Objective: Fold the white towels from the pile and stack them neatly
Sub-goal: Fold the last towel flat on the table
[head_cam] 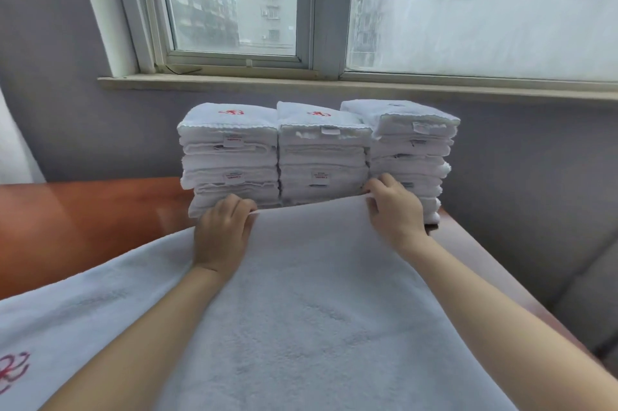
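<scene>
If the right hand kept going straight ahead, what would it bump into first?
Most likely the right stack of folded towels. The right hand, pinching the towel's far edge, points at its lower layers; the gap looks tiny, though depth is hard to judge.

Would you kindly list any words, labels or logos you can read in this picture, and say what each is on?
Nothing reads clearly.
Tags on the stacked towels: red print, too blurred to read.
Red embroidery atop two stacks: a motif, no legible letters.
Red emblem on the spread towel: likewise unreadable.
</scene>
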### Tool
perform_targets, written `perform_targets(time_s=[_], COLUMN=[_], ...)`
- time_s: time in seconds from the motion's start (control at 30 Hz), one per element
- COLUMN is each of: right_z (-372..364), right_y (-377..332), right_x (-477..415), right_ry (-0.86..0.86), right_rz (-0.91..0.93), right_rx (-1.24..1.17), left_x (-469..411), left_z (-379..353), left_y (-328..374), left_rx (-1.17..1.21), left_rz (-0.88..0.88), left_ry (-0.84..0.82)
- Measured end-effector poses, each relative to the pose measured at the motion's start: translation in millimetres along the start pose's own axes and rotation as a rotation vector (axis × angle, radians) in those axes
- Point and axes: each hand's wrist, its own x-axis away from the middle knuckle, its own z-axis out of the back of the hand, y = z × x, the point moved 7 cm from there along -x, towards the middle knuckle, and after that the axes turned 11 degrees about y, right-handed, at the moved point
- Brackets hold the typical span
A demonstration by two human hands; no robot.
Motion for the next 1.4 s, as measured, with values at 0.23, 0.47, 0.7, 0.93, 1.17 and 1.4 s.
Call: perform_targets(time_s=[0.23,0.47,0.7,0.93,1.17,1.4], right_z=[2.1,33.3,59.4,45.8,41.6,-8.2], right_y=[9.4,25.1,28.5,31.0,-21.0,-59.8], right_x=[-4.8,10.2,30.2,84.7,102.7,146.9], right_ry=[-0.021,0.072,0.056,-0.299,-0.295,-0.644], right_rz=[0.054,-0.029,-0.031,-0.04,-0.099,-0.024], right_rx=[0.062,0.012,0.053,0.227,-0.086,-0.12], left_x=[-17.5,-2.9,23.1,65.0,71.7,97.6], left_z=[7.7,38.2,75.5,71.3,58.6,35.1], left_y=[0.7,21.4,53.2,60.3,68.4,72.7], left_rx=[0.021,0.11,0.167,0.168,0.054,0.0], left_rz=[-0.018,-0.004,-0.079,-0.011,0.112,0.146], left_ry=[0.052,0.019,-0.005,-0.343,-0.513,-0.827])
